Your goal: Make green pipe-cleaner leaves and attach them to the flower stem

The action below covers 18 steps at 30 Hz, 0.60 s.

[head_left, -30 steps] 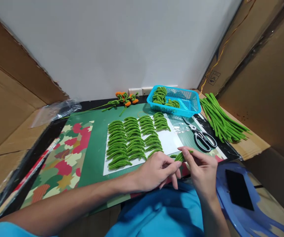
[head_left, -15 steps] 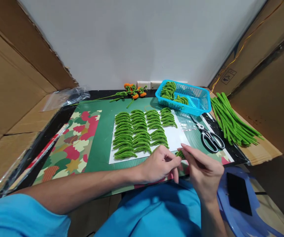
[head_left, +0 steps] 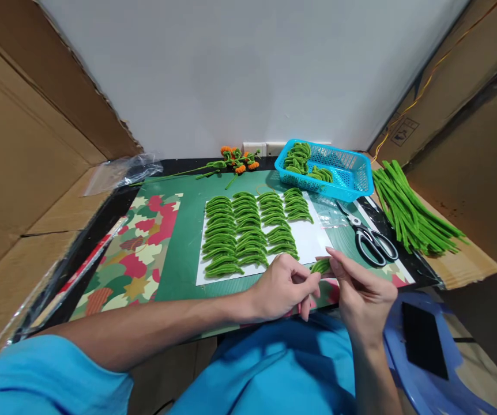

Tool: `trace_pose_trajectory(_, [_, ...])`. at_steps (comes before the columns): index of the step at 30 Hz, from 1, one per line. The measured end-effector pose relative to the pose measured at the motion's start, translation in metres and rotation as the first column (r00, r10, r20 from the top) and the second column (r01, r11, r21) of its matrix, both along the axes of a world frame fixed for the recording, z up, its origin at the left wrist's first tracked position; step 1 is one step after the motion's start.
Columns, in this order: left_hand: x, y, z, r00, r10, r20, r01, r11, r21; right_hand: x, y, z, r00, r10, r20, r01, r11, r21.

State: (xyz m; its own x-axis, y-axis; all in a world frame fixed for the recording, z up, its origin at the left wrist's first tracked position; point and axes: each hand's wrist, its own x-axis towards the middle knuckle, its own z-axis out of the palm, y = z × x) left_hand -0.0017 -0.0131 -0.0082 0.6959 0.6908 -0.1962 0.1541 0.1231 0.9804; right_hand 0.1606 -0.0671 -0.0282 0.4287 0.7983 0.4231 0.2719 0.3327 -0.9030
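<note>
Green chenille in a small, tapering leaf-shaped piece [head_left: 320,266], pinched at one end between thumb and forefinger of the left hand [head_left: 285,287] and at the other between thumb and fingers of the right hand [head_left: 363,288]. Held near the front right corner of a flat white sheet [head_left: 315,239], with the remaining left fingers loosely curled underneath. Much of the piece hidden by fingertips.

On the sheet, four columns of curved, fuzzy green leaves [head_left: 220,233], stacked edge to edge like ribs, the rightmost column shortest. Beneath, a smooth green mat [head_left: 190,242], beside a printed camouflage-like panel [head_left: 136,242] of red, cream and tan shapes.

Behind, a blue perforated plastic basket [head_left: 343,193] with rounded corners and more fuzzy leaves heaped at its left end. To its left, ribbed orange flowers [head_left: 252,165] on thin green stems, and near the cardboard, a crinkled clear plastic bag [head_left: 119,173]. To the right, metal-bladed scissors [head_left: 372,249] with looped black-and-white handles, then a loose fan of long, straight chenille stems [head_left: 413,213].
</note>
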Motion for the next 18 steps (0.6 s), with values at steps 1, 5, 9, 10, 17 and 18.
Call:
trace_pose_trajectory(1, [0.000, 0.000, 0.000, 1.000, -0.002, -0.001, 0.002, 1.000, -0.010, 0.000, 0.000, -0.001, 1.000, 0.001, 0.012, -0.001, 1.000, 0.000])
trace_pose_trajectory(5, [-0.002, -0.001, 0.004, 0.999, 0.021, 0.027, -0.022, 0.999, 0.024, 0.012, -0.001, 0.001, 0.998, 0.058, 0.036, -0.056, 0.997, -0.056])
trace_pose_trajectory(9, [-0.006, 0.005, 0.019, 0.996, 0.062, 0.060, -0.075, 0.966, 0.248, 0.032, 0.000, 0.008, 0.985, 0.139, 0.102, -0.125, 0.984, -0.128])
trace_pose_trajectory(10, [-0.007, 0.009, 0.024, 0.996, 0.073, 0.053, -0.086, 0.952, 0.294, 0.036, 0.001, 0.009, 0.978, 0.151, 0.143, -0.129, 0.980, -0.154])
trace_pose_trajectory(17, [-0.010, 0.037, 0.046, 0.980, 0.148, -0.129, -0.041, 0.796, 0.604, 0.040, 0.010, 0.003, 0.833, 0.293, 0.470, -0.166, 0.942, -0.293])
trace_pose_trajectory(18, [-0.011, 0.039, 0.047, 0.982, 0.140, -0.127, -0.037, 0.800, 0.599, 0.039, 0.010, 0.002, 0.819, 0.309, 0.484, -0.171, 0.936, -0.309])
